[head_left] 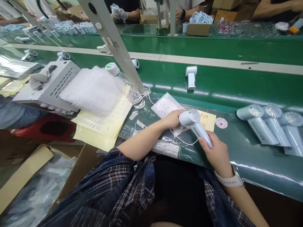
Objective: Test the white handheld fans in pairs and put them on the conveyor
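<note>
Both hands [214, 151] hold smooth cylindrical plastic fan [195, 124] over bubble wrap [163, 105].

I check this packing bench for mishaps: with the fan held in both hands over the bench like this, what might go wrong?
1. A thin white cord loops under the handheld fan, held by the right hand and left hand; it may snag when the fan moves.
2. The water bottle lies tilted beside the sticker sheets; a leak or roll could wet them.
3. Three finished fans lie near the right elbow and might get knocked.
</note>
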Action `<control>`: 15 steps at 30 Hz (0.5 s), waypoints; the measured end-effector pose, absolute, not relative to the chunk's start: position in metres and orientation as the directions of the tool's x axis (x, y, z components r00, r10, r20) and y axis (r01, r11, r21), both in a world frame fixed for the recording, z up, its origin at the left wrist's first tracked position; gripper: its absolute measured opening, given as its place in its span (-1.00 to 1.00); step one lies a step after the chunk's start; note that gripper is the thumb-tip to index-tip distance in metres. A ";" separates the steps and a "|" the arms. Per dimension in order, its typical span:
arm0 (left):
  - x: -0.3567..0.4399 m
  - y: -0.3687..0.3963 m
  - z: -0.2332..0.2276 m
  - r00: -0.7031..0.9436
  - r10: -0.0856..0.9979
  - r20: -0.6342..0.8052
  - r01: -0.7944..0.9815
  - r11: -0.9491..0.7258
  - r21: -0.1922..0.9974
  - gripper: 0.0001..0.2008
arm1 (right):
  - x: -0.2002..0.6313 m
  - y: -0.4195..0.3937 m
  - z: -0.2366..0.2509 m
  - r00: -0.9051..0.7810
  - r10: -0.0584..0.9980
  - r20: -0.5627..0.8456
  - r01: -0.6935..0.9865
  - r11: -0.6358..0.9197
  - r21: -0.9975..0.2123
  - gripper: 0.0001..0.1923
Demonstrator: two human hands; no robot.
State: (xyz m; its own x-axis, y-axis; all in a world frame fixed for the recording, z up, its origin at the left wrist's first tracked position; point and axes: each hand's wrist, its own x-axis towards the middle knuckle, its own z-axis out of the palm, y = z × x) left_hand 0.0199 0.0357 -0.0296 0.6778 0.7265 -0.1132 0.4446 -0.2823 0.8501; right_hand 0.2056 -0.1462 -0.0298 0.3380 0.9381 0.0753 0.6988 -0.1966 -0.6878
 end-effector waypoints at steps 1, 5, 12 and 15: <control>0.018 0.039 -0.028 0.667 0.735 -0.123 0.433 -0.247 0.867 -0.81 | 0.204 -0.143 -0.033 0.326 0.943 0.066 0.722 -0.204 -0.661 -0.30; 0.009 0.045 -0.015 0.599 0.784 -0.163 0.378 -0.097 0.921 -0.64 | 0.204 -0.137 -0.045 0.226 0.961 0.158 0.853 -0.117 -0.508 -0.41; 0.007 -0.002 0.021 0.826 0.522 0.215 0.394 -0.806 0.442 -0.57 | 0.185 -0.142 -0.016 -0.124 0.897 0.424 0.987 0.154 -0.035 -0.50; 0.002 -0.022 0.036 0.888 0.340 0.310 0.304 -0.939 0.159 -0.57 | 0.190 -0.138 0.004 -0.052 0.920 0.388 0.957 0.157 -0.244 -0.52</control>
State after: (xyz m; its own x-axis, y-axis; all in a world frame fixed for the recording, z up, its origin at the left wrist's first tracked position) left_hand 0.0023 -0.0218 0.0357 0.8878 0.3398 0.3103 0.3040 -0.9393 0.1589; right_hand 0.1896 -0.1384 0.0043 -0.0518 0.9204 0.3876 0.9570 0.1567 -0.2442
